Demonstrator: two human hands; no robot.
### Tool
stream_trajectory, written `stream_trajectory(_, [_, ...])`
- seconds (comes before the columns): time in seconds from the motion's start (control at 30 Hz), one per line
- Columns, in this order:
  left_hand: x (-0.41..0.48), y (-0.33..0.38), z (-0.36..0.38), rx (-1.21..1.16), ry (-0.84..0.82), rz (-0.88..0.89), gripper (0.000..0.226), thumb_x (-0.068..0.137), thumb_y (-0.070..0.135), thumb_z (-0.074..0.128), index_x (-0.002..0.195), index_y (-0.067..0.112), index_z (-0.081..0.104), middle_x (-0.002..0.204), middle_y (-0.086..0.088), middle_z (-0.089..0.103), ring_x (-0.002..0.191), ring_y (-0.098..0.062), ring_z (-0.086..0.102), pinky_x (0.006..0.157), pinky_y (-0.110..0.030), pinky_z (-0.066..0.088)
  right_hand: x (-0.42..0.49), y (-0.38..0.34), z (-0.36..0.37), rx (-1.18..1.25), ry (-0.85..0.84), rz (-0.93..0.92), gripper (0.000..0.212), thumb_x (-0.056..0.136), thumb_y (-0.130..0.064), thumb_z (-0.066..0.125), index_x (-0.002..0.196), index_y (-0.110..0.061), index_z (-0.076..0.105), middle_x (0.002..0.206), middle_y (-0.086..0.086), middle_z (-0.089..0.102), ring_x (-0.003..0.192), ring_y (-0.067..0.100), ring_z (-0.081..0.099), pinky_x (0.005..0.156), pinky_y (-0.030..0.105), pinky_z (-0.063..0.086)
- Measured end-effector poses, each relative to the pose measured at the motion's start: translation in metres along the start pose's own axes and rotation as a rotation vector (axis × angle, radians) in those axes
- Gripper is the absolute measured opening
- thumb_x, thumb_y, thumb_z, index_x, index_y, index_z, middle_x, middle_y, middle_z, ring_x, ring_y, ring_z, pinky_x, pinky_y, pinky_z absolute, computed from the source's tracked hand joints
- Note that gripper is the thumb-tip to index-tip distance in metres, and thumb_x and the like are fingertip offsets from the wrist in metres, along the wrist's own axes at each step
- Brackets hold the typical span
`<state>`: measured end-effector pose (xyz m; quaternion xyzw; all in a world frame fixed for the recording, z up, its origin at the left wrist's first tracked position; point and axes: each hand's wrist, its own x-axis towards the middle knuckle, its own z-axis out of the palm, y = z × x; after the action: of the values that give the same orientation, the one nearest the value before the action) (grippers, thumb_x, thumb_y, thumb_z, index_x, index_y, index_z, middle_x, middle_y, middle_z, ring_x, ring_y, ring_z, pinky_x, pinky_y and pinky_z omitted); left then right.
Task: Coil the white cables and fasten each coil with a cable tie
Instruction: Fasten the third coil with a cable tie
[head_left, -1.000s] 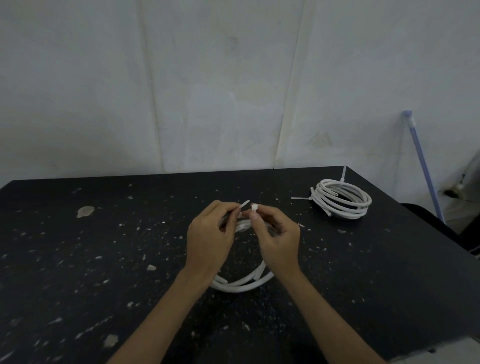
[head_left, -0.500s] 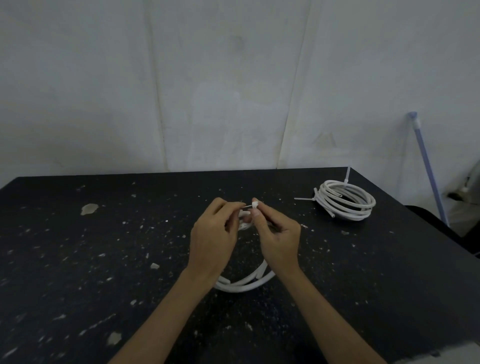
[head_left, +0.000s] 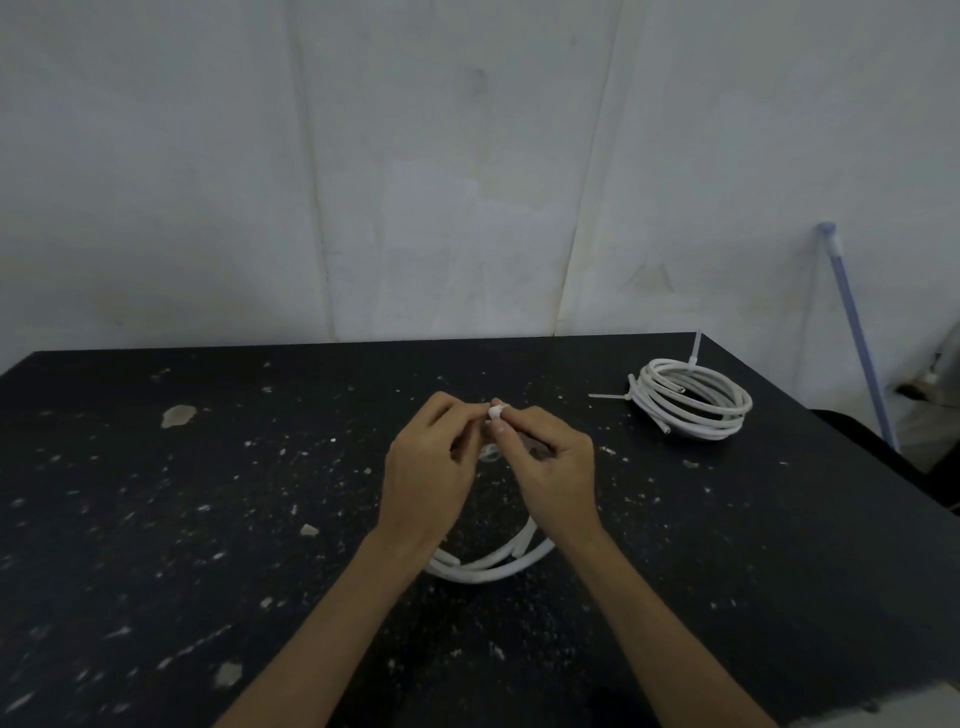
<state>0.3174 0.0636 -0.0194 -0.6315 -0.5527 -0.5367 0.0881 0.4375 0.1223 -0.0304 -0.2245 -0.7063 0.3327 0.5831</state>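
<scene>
We see both hands raised just above the middle of the dark, paint-speckled worktop (head_left: 208, 493), meeting fingertip to fingertip. The right hand (head_left: 550, 467) pinches the small white head of a cable tie (head_left: 495, 411) between thumb and forefinger, its other fingers curled beneath. The left hand (head_left: 426, 478) is curled too, with its thumb and forefinger closed against the same cable tie from the other side. The strap between them is hidden by the fingers, so we cannot tell how far it is threaded. Under the hands lies the loose coil (head_left: 488, 569) of white cable. Only its near arc shows between the two wrists, resting on the worktop, with a cut end showing near the left wrist, and a small pale part of it shows in the gap below the fingertips. The far side of the loop sits behind the hands. Well apart, toward the far right corner of the worktop, we see a finished coil (head_left: 691, 400) lying flat. One fastened tie tail (head_left: 608, 396) sticks out to its left and another tail (head_left: 696, 348) stands up at its far edge. Behind the worktop is a pale wall (head_left: 467, 182), and a thin blue rod (head_left: 857, 338) leans against it at the right.
</scene>
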Motion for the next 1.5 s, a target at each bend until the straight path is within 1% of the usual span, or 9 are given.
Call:
stream_trajectory(0.1, [-0.001,0.003,-0.002,-0.073,0.02,-0.022,0.013,0.09,0.005,0.057,0.095,0.006,0.068,0.088,0.002,0.061,0.076,-0.006,0.058,0.066,-0.015,0.047,0.002,-0.001,-0.002,-0.084,-0.04,0.005,0.03,0.083,-0.034,0.063,0.103,-0.013,0.073,0.085,0.005,0.056,0.077,0.007,0.055,0.067,0.02,0.047])
stream_trajectory(0.33, [-0.008,0.002,-0.009,-0.261,0.075,-0.098,0.015,0.091,0.018,0.056,0.098,0.01,0.065,0.09,0.004,0.065,0.084,-0.002,0.063,0.07,-0.009,0.046,0.004,-0.007,0.002,-0.069,-0.131,0.065,0.026,0.083,-0.041,0.064,0.105,-0.029,0.072,0.083,-0.004,0.063,0.078,0.016,0.063,0.067,0.044,0.055])
stream_trajectory(0.47, [-0.007,-0.003,-0.01,-0.326,0.096,-0.174,0.01,0.091,0.025,0.058,0.099,0.019,0.059,0.088,0.013,0.064,0.08,-0.005,0.063,0.067,-0.015,0.048,0.004,-0.011,0.007,-0.085,-0.131,0.02,0.02,0.081,-0.035,0.07,0.093,-0.019,0.074,0.084,-0.005,0.069,0.08,0.015,0.066,0.07,0.041,0.056])
stream_trajectory(0.6, [-0.006,-0.012,-0.011,-0.404,0.067,-0.246,0.009,0.086,0.029,0.066,0.088,0.02,0.068,0.088,0.007,0.068,0.083,-0.009,0.065,0.071,-0.024,0.052,0.005,-0.014,0.008,-0.042,-0.126,0.029,0.017,0.081,-0.025,0.075,0.082,-0.012,0.063,0.076,-0.004,0.065,0.071,0.013,0.064,0.065,0.034,0.055])
stream_trajectory(0.77, [-0.005,-0.01,-0.012,-0.415,0.067,-0.191,0.003,0.082,0.016,0.071,0.084,0.017,0.07,0.085,0.002,0.067,0.081,-0.008,0.065,0.073,-0.017,0.049,0.011,-0.017,0.002,0.014,-0.264,-0.077,0.011,0.082,-0.008,0.067,0.092,-0.007,0.062,0.087,0.005,0.063,0.079,0.022,0.063,0.069,0.046,0.052])
stream_trajectory(0.87, [-0.006,-0.015,-0.012,-0.371,0.073,-0.148,0.004,0.084,0.02,0.065,0.084,0.017,0.068,0.083,0.004,0.064,0.078,-0.006,0.062,0.07,-0.016,0.047,0.012,-0.017,0.004,0.005,-0.284,-0.161,0.016,0.085,-0.007,0.066,0.1,-0.006,0.07,0.094,0.008,0.061,0.087,0.021,0.061,0.076,0.038,0.053])
stream_trajectory(1.03, [-0.008,-0.017,-0.01,-0.254,0.062,-0.075,0.013,0.084,0.019,0.063,0.082,0.008,0.069,0.084,0.0,0.062,0.08,-0.008,0.061,0.07,-0.021,0.05,0.013,-0.011,0.009,-0.069,-0.202,-0.187,0.008,0.086,-0.007,0.062,0.089,-0.006,0.07,0.088,0.006,0.059,0.082,0.012,0.059,0.073,0.024,0.049])
stream_trajectory(1.33, [-0.005,-0.02,-0.011,-0.239,0.023,-0.05,0.006,0.083,0.017,0.066,0.087,0.014,0.069,0.092,0.001,0.063,0.087,-0.005,0.062,0.077,-0.02,0.05,0.001,-0.003,0.02,-0.116,-0.039,-0.364,0.006,0.091,-0.007,0.053,0.088,-0.007,0.058,0.089,0.003,0.055,0.082,0.007,0.055,0.073,0.018,0.046])
stream_trajectory(1.5, [-0.004,-0.024,-0.013,-0.229,0.047,-0.072,0.011,0.083,0.022,0.063,0.085,0.012,0.069,0.092,0.0,0.062,0.087,-0.004,0.06,0.076,-0.02,0.05,0.004,-0.018,0.015,-0.187,-0.197,-0.274,0.011,0.092,-0.012,0.055,0.086,-0.004,0.06,0.086,-0.002,0.056,0.08,0.007,0.054,0.07,0.018,0.044])
